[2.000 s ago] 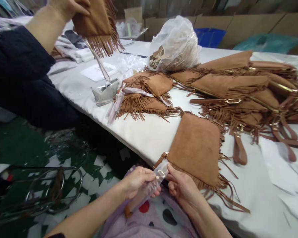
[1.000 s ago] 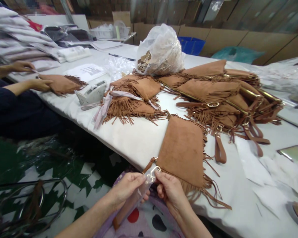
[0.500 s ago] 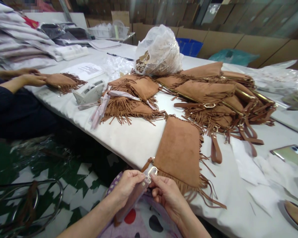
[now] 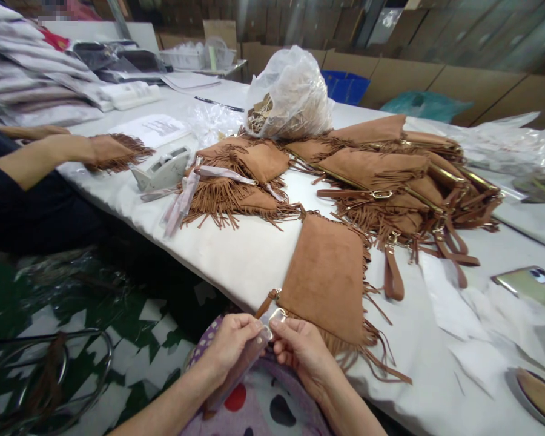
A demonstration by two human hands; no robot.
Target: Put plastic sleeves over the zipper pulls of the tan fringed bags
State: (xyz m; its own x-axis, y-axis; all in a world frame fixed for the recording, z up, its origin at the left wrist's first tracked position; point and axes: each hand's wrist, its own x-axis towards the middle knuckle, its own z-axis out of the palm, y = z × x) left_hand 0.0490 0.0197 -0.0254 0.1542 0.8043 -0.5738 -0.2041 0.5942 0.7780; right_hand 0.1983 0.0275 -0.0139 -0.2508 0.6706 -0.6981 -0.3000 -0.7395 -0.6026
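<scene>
Over my lap, a brown wrist strap in a clear plastic sleeve (image 4: 241, 368) slants down toward me. My left hand (image 4: 231, 344) pinches its upper end between thumb and fingers. Pressed close beside it, my right hand (image 4: 303, 350) grips the same end next to a gold clasp (image 4: 278, 314); its fingertips partly hide what they touch. The strap's clasp end lies against a brown suede fringed bag (image 4: 327, 275), which rests flat on the table at the near edge. A short brown zipper pull (image 4: 266, 303) sits at the bag's corner.
More fringed bags (image 4: 381, 169) are heaped to the right, others (image 4: 245, 175) beyond. A tape dispenser (image 4: 166, 169), a plastic bag of stuffing (image 4: 295, 91), a phone (image 4: 531, 283) and white paper (image 4: 449, 297) lie on the table. At left, a co-worker's hands (image 4: 68, 148) hold another bag.
My hands stay pinched at the strap's clasp end with hardly any movement. The co-worker's near arm has shifted right over the small fringed bag, which has moved slightly left.
</scene>
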